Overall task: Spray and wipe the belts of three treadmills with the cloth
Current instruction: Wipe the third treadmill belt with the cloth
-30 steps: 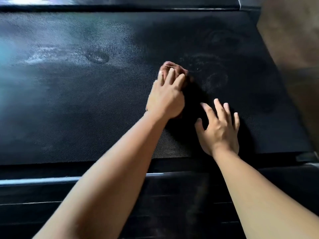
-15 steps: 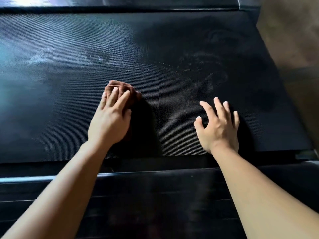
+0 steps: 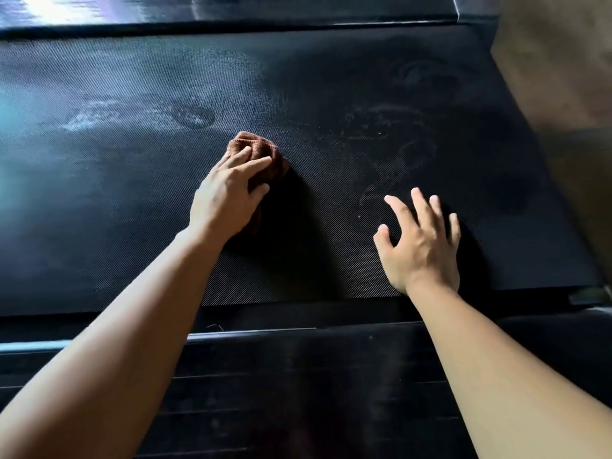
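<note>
On the middle of the treadmill belt [image 3: 331, 77], the fingers [image 3: 255, 162] of the left hand [image 3: 228, 197] are lying close together over a bunched reddish-brown cloth [image 3: 261, 149]. They are bending gently over its hump while the thumb is tucking against the cloth's right side. The hand is gripping the wad and pressing it down onto the black woven surface. Part of the cloth is poking out beyond the fingertips, and a darker fold of it is showing under the heel of the palm.

To the right and a little nearer the camera, well apart from the cloth, the fingers [image 3: 419, 203] of the right hand [image 3: 420, 246] are spreading wide and nearly straight, holding nothing. Its palm is facing down at the belt, though whether it is touching cannot be told.

Both bare forearms are reaching in from the lower edge of the view, crossing the near side rail [image 3: 298, 376], a dark ribbed strip running along the belt's close edge. Beyond the left hand, towards the upper left, pale glistening patches [image 3: 195, 115] are showing on the belt, and fainter ring-shaped marks [image 3: 397, 127] are showing beyond the right hand. Along the top, the far side rail [image 3: 231, 11] is catching a bright reflection, and a brown floor [image 3: 556, 61] is showing at the upper right.
</note>
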Available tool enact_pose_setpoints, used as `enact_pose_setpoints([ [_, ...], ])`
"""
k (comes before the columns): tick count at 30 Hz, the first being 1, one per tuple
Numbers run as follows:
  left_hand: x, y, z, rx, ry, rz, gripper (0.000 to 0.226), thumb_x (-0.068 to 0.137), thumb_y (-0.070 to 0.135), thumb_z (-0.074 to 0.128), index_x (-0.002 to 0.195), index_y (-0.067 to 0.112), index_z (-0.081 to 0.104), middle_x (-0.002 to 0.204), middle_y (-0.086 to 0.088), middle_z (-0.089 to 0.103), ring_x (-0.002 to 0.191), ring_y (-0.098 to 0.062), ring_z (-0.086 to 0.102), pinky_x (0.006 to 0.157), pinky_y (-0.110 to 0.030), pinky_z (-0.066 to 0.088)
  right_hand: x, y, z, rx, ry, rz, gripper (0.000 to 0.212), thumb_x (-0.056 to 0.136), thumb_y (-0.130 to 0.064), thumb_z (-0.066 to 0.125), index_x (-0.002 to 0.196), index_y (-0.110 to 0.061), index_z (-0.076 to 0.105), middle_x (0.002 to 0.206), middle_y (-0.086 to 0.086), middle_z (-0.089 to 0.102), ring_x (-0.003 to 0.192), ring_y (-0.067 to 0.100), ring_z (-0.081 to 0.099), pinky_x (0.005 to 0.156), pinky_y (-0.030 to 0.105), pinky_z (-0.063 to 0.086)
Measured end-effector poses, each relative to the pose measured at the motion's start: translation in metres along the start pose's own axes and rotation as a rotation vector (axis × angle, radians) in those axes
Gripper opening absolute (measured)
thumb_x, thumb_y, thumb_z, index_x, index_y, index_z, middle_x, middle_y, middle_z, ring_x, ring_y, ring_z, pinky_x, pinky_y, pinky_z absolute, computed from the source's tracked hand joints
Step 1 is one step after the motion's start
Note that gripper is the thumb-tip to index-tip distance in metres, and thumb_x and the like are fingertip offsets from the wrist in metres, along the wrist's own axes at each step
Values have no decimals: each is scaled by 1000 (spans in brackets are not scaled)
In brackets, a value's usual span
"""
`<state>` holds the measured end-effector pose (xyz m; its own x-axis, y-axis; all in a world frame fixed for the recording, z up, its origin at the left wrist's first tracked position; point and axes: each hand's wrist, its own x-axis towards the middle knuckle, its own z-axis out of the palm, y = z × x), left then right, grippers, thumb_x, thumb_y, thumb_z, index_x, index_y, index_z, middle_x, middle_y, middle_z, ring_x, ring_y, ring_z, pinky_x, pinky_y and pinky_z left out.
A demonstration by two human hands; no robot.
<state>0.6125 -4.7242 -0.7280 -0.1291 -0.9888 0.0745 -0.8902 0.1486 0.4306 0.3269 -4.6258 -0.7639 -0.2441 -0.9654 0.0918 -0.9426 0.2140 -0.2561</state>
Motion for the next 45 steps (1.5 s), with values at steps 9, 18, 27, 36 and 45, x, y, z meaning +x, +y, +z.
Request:
enact_pose_setpoints([
  [9,-4,8,-4,-37,65,-23,47,93,27,71,139,33,61,156,1,46,147,-23,38,116,-41,34,-3,-1,-3,-12,15,-9,59,89,-52,32,146,-39,41,162,4,28,150,29,20,121,54,11],
  [18,-2,-15,-32,-39,104,-51,45,92,21,72,135,29,64,155,-4,47,143,-27,43,116,-39,34,3,-16,-17,-18,-50,8,52,90,-36,53,141,-24,51,155,13,38,143,36,31,116,57,23],
  [27,5,-51,-70,-38,152,-96,47,90,17,73,135,30,65,154,1,49,140,-26,47,111,-41,39,24,-97,-20,74,-37,-110,32,89,-35,56,114,-18,65,115,4,65,113,26,56,103,41,40],
  [36,25,-116,-97,2,156,-188,49,89,19,72,135,34,64,155,-2,47,139,-27,47,112,-40,39,58,-191,6,150,-60,-248,37,86,-35,58,119,-18,64,120,4,64,117,28,54,103,42,39],
  [45,32,-185,-118,59,159,-274,48,91,19,71,137,32,62,156,-6,45,143,-27,43,115,-39,35,83,-279,45,151,-99,-335,48,86,-37,58,131,-20,58,143,11,52,137,35,41,115,49,29],
])
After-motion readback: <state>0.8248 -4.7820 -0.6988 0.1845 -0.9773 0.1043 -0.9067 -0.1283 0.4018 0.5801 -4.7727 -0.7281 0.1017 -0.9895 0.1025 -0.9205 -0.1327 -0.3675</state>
